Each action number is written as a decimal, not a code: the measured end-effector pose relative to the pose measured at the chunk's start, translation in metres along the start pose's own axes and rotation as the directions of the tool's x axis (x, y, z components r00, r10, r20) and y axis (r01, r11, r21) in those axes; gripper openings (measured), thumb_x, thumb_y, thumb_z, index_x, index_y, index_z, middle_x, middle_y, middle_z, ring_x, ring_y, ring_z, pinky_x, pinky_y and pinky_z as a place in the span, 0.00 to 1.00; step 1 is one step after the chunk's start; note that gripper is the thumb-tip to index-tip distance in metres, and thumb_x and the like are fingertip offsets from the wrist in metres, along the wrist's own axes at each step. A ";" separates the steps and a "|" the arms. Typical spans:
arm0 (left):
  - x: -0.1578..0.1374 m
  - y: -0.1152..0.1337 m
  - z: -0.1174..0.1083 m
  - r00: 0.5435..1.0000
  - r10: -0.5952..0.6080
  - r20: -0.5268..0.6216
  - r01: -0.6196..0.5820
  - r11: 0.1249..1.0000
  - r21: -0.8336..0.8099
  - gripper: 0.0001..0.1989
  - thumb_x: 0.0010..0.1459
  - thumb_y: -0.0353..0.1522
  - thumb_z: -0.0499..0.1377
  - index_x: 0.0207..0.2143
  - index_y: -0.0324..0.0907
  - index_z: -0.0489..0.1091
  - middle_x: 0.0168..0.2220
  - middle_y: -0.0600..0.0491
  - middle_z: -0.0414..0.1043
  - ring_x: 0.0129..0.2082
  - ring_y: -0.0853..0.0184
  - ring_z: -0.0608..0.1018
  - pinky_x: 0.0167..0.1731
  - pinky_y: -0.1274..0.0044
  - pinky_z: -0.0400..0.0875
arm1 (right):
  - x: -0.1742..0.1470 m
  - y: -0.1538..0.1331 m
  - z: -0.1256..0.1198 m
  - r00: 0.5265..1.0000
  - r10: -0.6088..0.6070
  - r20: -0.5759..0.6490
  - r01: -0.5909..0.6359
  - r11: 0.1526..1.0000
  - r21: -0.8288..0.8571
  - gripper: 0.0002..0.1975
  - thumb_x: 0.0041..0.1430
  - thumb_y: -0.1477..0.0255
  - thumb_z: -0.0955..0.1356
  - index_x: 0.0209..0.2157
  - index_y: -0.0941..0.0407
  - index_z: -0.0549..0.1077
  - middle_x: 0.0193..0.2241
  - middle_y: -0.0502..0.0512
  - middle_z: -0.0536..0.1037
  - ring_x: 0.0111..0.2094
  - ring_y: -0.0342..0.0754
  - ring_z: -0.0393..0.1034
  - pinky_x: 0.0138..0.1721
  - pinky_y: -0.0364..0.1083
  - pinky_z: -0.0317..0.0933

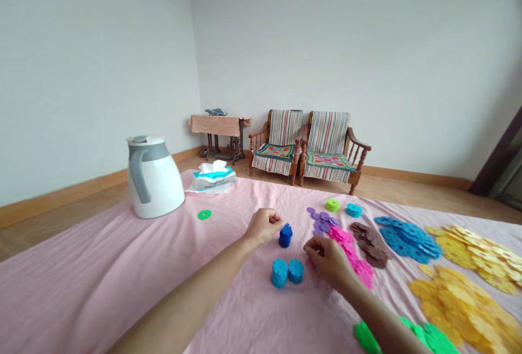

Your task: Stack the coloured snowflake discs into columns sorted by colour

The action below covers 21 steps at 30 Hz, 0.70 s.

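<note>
My left hand (264,227) is closed in a pinch, its fingertips against a dark blue plastic snowflake disc that sits tilted at the top of a short dark blue stack (285,240). To the right of that stack, my right hand (327,260) hovers low with curled fingers pressed together. Whatever its fingertips hold, if anything, is hidden. Two light blue stacks of the same notched discs, a taller one (279,273) and a shorter one (296,271), stand side by side nearer to me. Beside my right hand lies a loose pink pile (354,256).
Right of my hands spread purple (323,221), brown (369,245), blue (409,240), yellow (475,256), orange (465,305) and green (434,339) disc piles. Farther back are a lime stack (332,205) and a light blue one (354,210). A white jug (161,185) and tissue box (214,177) stand left.
</note>
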<state>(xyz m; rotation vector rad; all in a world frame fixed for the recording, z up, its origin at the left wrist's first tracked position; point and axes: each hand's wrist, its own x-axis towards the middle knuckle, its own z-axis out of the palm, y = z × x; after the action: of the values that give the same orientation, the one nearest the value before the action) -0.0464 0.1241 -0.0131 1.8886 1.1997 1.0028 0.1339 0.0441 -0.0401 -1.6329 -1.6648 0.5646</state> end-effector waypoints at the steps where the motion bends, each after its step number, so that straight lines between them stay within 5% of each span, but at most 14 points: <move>1: -0.001 -0.001 -0.001 1.000 0.009 -0.010 -0.009 1.000 0.004 0.05 0.47 0.30 0.60 0.24 0.36 0.73 0.23 0.52 0.74 0.25 0.69 0.74 0.25 0.81 0.65 | 0.000 -0.001 0.000 1.000 -0.004 -0.005 0.004 1.000 -0.003 0.07 0.50 0.69 0.63 0.22 0.54 0.70 0.18 0.49 0.75 0.21 0.47 0.70 0.22 0.43 0.58; 6: -0.016 -0.008 -0.010 0.991 0.086 -0.102 -0.072 0.989 0.128 0.09 0.51 0.29 0.56 0.30 0.37 0.76 0.26 0.52 0.75 0.26 0.68 0.74 0.28 0.79 0.67 | -0.002 -0.007 -0.001 0.997 -0.079 -0.021 0.079 0.997 -0.005 0.15 0.54 0.73 0.60 0.39 0.58 0.75 0.36 0.58 0.81 0.38 0.52 0.75 0.39 0.47 0.65; 10: -0.037 -0.009 -0.014 0.981 0.189 -0.043 -0.178 0.967 0.182 0.17 0.51 0.27 0.56 0.45 0.39 0.73 0.36 0.50 0.74 0.30 0.69 0.75 0.32 0.79 0.69 | -0.007 -0.015 0.001 0.990 -0.144 0.002 0.144 0.990 0.001 0.23 0.57 0.73 0.58 0.53 0.64 0.68 0.50 0.65 0.74 0.52 0.53 0.67 0.51 0.50 0.60; 15: -0.047 0.002 -0.014 0.950 0.284 0.128 -0.305 0.930 0.205 0.21 0.56 0.28 0.55 0.53 0.42 0.67 0.43 0.48 0.71 0.37 0.66 0.75 0.39 0.77 0.70 | -0.011 -0.020 0.006 0.981 -0.191 0.038 0.192 0.981 -0.010 0.25 0.58 0.73 0.56 0.55 0.67 0.65 0.51 0.67 0.72 0.55 0.52 0.64 0.54 0.50 0.57; 21: -0.044 0.003 -0.012 0.934 0.314 0.172 -0.348 0.906 0.240 0.20 0.57 0.29 0.55 0.53 0.42 0.67 0.45 0.47 0.71 0.44 0.63 0.74 0.46 0.74 0.68 | -0.012 -0.022 0.010 0.979 -0.202 0.037 0.204 0.977 -0.063 0.26 0.57 0.75 0.57 0.56 0.66 0.64 0.56 0.66 0.68 0.58 0.53 0.60 0.57 0.52 0.53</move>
<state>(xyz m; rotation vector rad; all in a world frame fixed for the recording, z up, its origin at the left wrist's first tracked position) -0.0677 0.0838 -0.0155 2.3943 0.9955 0.9063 0.1105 0.0319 -0.0324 -1.4832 -1.8645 0.4371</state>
